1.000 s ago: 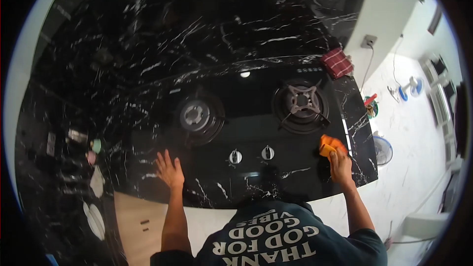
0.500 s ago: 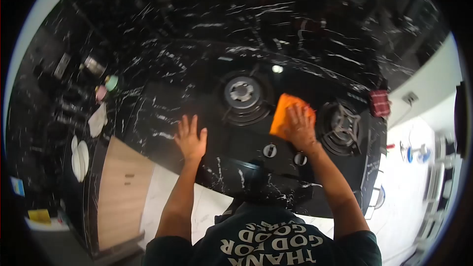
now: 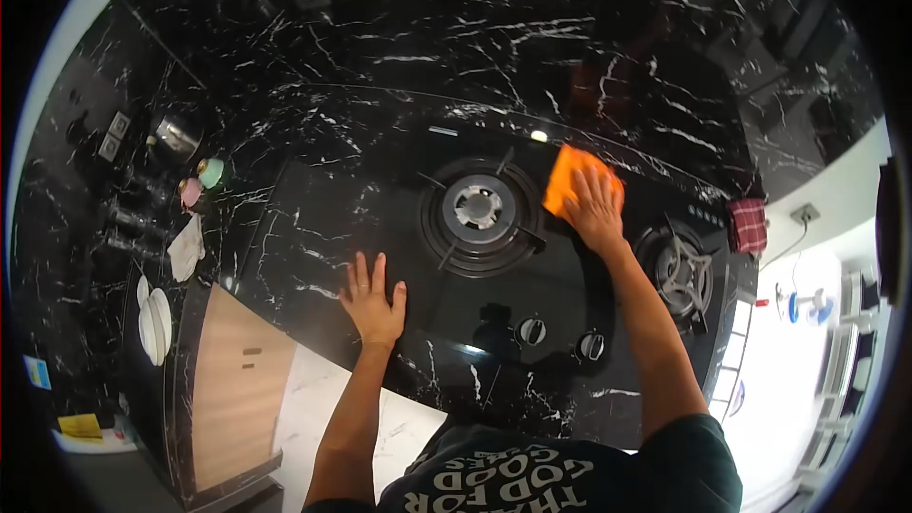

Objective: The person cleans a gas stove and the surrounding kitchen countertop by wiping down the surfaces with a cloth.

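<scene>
Right hand (image 3: 597, 213): fingers spread flat on orange cloth (image 3: 572, 182), pressing it to black cooktop (image 3: 475, 309) between the burners, far side. Left hand (image 3: 374, 306): fingers splayed, holding nothing, palm down at cooktop's left edge

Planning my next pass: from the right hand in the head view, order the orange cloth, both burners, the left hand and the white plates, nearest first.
From the right hand:
1. Orange cloth: under it.
2. Left burner and right burner, either side: too close to call.
3. Left hand: left, palm down.
4. White plates: far left.
</scene>
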Tool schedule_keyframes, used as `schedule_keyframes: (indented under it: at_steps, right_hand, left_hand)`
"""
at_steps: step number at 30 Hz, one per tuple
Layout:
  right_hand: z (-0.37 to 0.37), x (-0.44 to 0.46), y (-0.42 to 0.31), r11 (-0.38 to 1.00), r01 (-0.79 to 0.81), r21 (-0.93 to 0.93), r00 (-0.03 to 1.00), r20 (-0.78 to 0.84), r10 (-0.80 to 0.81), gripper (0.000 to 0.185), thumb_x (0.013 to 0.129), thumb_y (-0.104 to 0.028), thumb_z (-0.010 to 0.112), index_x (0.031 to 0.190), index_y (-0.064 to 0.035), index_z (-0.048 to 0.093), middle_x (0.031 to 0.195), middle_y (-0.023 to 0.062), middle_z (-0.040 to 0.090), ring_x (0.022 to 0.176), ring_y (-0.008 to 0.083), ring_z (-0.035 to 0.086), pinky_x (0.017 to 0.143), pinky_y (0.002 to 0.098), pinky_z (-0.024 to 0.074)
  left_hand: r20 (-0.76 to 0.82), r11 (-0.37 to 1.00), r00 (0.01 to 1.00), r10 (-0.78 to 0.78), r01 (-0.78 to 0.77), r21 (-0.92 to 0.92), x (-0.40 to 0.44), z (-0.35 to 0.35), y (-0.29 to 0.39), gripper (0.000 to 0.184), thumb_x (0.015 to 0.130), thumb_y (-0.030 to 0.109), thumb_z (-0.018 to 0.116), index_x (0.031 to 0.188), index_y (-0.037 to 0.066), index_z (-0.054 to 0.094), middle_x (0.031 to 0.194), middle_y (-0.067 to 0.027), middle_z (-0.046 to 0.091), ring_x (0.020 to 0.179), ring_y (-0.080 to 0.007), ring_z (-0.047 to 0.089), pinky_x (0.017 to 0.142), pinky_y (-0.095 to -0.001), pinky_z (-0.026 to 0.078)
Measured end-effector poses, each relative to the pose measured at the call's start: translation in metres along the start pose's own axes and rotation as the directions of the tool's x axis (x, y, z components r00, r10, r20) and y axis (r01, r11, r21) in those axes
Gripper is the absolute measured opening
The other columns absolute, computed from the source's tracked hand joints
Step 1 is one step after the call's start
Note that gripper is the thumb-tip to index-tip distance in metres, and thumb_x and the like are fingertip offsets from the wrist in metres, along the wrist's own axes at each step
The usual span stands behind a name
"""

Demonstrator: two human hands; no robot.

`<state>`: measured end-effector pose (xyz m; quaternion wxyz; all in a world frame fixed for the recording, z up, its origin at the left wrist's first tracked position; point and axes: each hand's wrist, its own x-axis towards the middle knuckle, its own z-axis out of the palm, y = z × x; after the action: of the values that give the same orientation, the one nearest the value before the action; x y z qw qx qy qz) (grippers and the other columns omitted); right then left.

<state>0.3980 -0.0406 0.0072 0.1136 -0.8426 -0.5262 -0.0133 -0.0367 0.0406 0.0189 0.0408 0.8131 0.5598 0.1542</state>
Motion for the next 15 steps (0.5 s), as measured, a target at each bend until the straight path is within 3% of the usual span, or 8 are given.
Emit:
schedule_keyframes:
  at_steps: [3, 4, 7, 9, 12, 14, 15]
  right_hand:
    - [-0.001, -0.045, 0.002, 0.997, -0.017, -0.075, 0.996, -0.090, 0.010, 0.066, 0.098, -0.041, 0.053, 0.155, -0.0112, 0.034, 0.162, 0.0188, 0.026, 0.148, 0.0461, 0.024, 0.114, 0.0598, 0.0235]
    - [0.009, -0.046, 0.001, 0.994, -0.039, -0.098, 0.994, -0.107, 0.029, 0.070, 0.097, -0.041, 0.055, 0.156, -0.0111, 0.032, 0.163, 0.0190, 0.023, 0.149, 0.0474, 0.019, 0.113, 0.0640, 0.0229]
    - [0.003, -0.005, -0.041, 0.984, -0.177, 0.001, 0.983, 0.057, 0.176, 0.073, 0.097, -0.040, 0.054, 0.157, -0.0085, 0.026, 0.164, 0.0195, 0.017, 0.149, 0.0511, 0.013, 0.110, 0.0730, 0.0202]
    - [0.018, 0.034, -0.057, 0.992, -0.086, -0.095, 0.996, -0.033, 0.083, 0.067, 0.098, -0.042, 0.049, 0.154, -0.0091, 0.032, 0.161, 0.0186, 0.025, 0.146, 0.0502, 0.020, 0.109, 0.0713, 0.0231]
    - [0.019, 0.048, -0.052, 0.998, 0.007, -0.062, 0.995, -0.103, -0.013, 0.062, 0.099, -0.042, 0.047, 0.152, -0.0130, 0.037, 0.159, 0.0153, 0.031, 0.146, 0.0450, 0.026, 0.112, 0.0664, 0.0251]
    - [0.009, 0.033, -0.026, 0.995, 0.070, -0.066, 0.990, -0.114, -0.077, 0.060, 0.100, -0.038, 0.048, 0.154, -0.0134, 0.035, 0.161, 0.0148, 0.030, 0.146, 0.0445, 0.026, 0.113, 0.0640, 0.0254]
    - [0.006, 0.025, -0.016, 0.995, -0.047, -0.090, 0.994, -0.099, 0.038, 0.060, 0.102, -0.041, 0.045, 0.155, -0.0140, 0.034, 0.162, 0.0144, 0.028, 0.148, 0.0432, 0.025, 0.115, 0.0617, 0.0238]
  left_hand:
    - [0.017, 1.000, 1.000, -0.020, 0.020, 0.014, 0.001, -0.005, 0.003, 0.064, 0.092, 0.040, 0.060, 0.152, 0.025, 0.042, 0.164, -0.0106, 0.027, 0.148, -0.0387, 0.028, 0.112, -0.0677, 0.022]
    - [0.011, 1.000, 1.000, -0.021, 0.021, 0.014, 0.001, -0.006, 0.004, 0.063, 0.093, 0.040, 0.060, 0.151, 0.025, 0.042, 0.164, -0.0110, 0.027, 0.148, -0.0389, 0.028, 0.112, -0.0676, 0.022]
    - [0.029, 1.000, 1.000, -0.009, 0.009, 0.013, 0.001, -0.008, 0.003, 0.062, 0.094, 0.042, 0.058, 0.152, 0.025, 0.042, 0.164, -0.0114, 0.026, 0.148, -0.0390, 0.027, 0.112, -0.0673, 0.021]
    - [0.041, 1.000, 0.999, -0.019, 0.019, 0.006, 0.001, -0.005, 0.002, 0.062, 0.095, 0.043, 0.057, 0.152, 0.026, 0.041, 0.165, -0.0107, 0.025, 0.149, -0.0385, 0.024, 0.113, -0.0673, 0.020]
    - [0.054, 1.000, 0.998, -0.027, 0.028, -0.010, 0.001, -0.006, 0.002, 0.062, 0.095, 0.043, 0.057, 0.152, 0.026, 0.041, 0.165, -0.0110, 0.025, 0.150, -0.0383, 0.024, 0.113, -0.0674, 0.020]
    - [0.068, 0.999, 0.997, -0.036, 0.037, -0.018, 0.004, -0.006, 0.002, 0.062, 0.095, 0.043, 0.057, 0.152, 0.026, 0.041, 0.165, -0.0111, 0.024, 0.150, -0.0385, 0.024, 0.113, -0.0676, 0.020]
    - [0.053, 1.000, 0.998, -0.024, 0.025, -0.016, 0.002, -0.005, 0.002, 0.063, 0.094, 0.043, 0.057, 0.152, 0.026, 0.041, 0.165, -0.0111, 0.024, 0.150, -0.0386, 0.024, 0.113, -0.0676, 0.020]
